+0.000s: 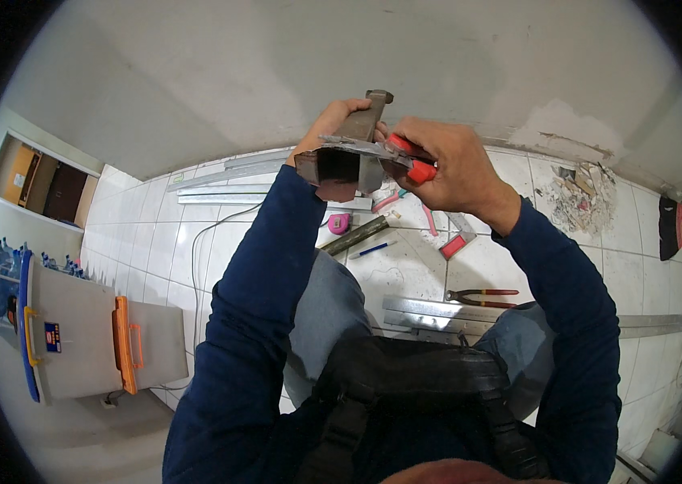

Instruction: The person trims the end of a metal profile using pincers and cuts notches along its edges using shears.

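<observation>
In front of my chest, my left hand [331,121] is closed around a brownish-grey metal profile [361,123]. Its hollow, box-like end points toward me, with flaps bent outward. My right hand [458,165] grips red-handled pliers or snips [421,171] at the profile's right side. Their jaws meet the metal near a flap; whether they cut or pinch it, I cannot tell. Part of my left hand is hidden behind the profile.
Below my hands on white tiles lie a pink tape measure [339,223], a dark green bar [357,235], a blue pen [373,249] and pincers [482,298]. Metal strips [224,194] lie at the wall; rubble [587,198] is piled far right. Storage bins [83,335] stand left.
</observation>
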Available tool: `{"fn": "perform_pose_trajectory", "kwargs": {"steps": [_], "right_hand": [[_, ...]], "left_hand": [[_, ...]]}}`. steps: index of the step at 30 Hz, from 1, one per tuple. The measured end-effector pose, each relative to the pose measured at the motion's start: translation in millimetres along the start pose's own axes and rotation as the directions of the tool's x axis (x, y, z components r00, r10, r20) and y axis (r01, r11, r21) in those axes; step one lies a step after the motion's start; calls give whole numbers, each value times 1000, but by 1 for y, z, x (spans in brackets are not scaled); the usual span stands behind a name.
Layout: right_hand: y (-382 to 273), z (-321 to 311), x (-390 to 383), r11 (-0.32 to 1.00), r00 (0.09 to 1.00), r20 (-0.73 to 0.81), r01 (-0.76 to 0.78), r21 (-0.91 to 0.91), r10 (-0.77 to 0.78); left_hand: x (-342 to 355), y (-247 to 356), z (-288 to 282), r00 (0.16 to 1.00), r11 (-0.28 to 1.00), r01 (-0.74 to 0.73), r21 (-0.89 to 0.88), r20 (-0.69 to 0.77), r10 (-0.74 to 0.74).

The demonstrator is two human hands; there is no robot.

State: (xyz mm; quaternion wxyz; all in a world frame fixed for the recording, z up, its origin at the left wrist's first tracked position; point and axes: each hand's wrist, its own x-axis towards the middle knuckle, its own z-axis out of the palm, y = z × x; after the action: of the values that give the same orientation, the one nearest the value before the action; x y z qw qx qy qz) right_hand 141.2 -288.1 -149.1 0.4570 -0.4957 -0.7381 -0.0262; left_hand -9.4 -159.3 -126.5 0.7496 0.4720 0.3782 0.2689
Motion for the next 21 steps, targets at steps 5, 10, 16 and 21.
{"fn": "perform_pose_trajectory", "kwargs": {"steps": [5, 10, 16, 21], "right_hand": [[5, -1, -7, 999, 1000, -17, -19, -32, 19], [2, -18, -7, 950, 955, 95, -260, -174, 279], [13, -8, -17, 780, 814, 78, -517, -352, 575], [16, 7, -20, 794, 804, 53, -572, -204, 593]], "left_hand": [[55, 2, -31, 937, 940, 321, -118, 182, -297], [75, 16, -63, 957, 960, -199, -195, -251, 147], [29, 58, -64, 265, 431, -892, 134, -618, 740], [-8, 64, -56, -47, 175, -893, 416, -471, 881]]}}
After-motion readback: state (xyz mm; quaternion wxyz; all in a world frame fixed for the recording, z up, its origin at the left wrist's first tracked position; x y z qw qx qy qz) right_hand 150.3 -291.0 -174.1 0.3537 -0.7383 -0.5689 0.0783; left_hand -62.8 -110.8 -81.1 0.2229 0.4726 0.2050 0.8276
